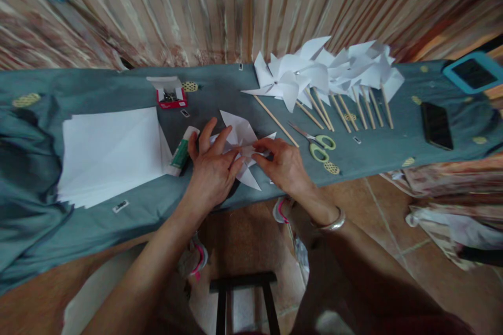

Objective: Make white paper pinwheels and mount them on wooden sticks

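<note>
A white paper pinwheel (239, 128) lies on the cloth-covered table between my two hands, its points sticking out around them. My left hand (212, 170) holds its left side near the middle with thumb and forefinger, the other fingers spread and raised. With thumb and fingertips, my right hand (285, 165) pinches the paper at the pinwheel's right side. My fingers partly hide the pinwheel's centre. Just left of my left hand lies a green and white glue stick (181, 152). Green-handled scissors (314, 141) rest open to the right of my right hand.
White paper sheets (112, 154) are stacked at left. Behind them stands an open red box (172, 97) of small metal pieces. Several pinwheels on sticks (326, 70) lie at the back right, beyond the scissors. A phone (437, 125) and a blue-framed device (473, 72) sit far right.
</note>
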Demonstrator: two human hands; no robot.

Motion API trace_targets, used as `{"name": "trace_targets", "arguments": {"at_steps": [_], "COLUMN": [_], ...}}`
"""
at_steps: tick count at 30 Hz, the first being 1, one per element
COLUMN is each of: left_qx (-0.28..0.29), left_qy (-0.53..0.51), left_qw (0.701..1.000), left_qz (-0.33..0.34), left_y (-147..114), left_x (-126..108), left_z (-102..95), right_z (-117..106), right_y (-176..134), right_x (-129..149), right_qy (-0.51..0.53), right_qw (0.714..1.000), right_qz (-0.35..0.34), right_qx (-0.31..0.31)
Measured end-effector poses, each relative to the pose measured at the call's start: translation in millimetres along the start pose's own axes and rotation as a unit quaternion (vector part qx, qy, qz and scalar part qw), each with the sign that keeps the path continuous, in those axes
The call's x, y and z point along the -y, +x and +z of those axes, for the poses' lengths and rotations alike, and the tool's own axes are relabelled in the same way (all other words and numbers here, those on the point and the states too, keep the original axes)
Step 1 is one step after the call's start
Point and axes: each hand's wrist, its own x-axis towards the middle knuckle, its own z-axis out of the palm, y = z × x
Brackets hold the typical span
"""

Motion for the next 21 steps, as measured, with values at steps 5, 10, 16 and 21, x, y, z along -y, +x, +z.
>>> {"name": "trace_targets", "arguments": {"at_steps": [5,10,16,21], "left_qx": [-0.004,0.007,0.021,0.022], "left_qy": [-0.026,-0.014,-0.002,0.018], "left_qw": [1.0,1.0,1.0,1.0], "left_qz": [-0.01,-0.012,-0.012,-0.002], "left_y": [0.1,0.8,0.3,-0.3], "left_x": [-1.1,-3.3,-8.1,-8.7], "left_z": [-0.2,-0.8,-0.5,0.4], "right_z": [-0.5,0.5,1.4,1.4], "right_y": [-0.3,-0.1,-0.6,-2.1], "right_x": [1.0,1.3,1.2,1.8], "right_qy": [-0.001,-0.009,-0.019,-0.023], "right_qw": [1.0,1.0,1.0,0.999], "right_qz": [-0.007,-0.007,-0.019,-0.03], "right_qx": [-0.004,-0.005,-0.005,0.001]}}
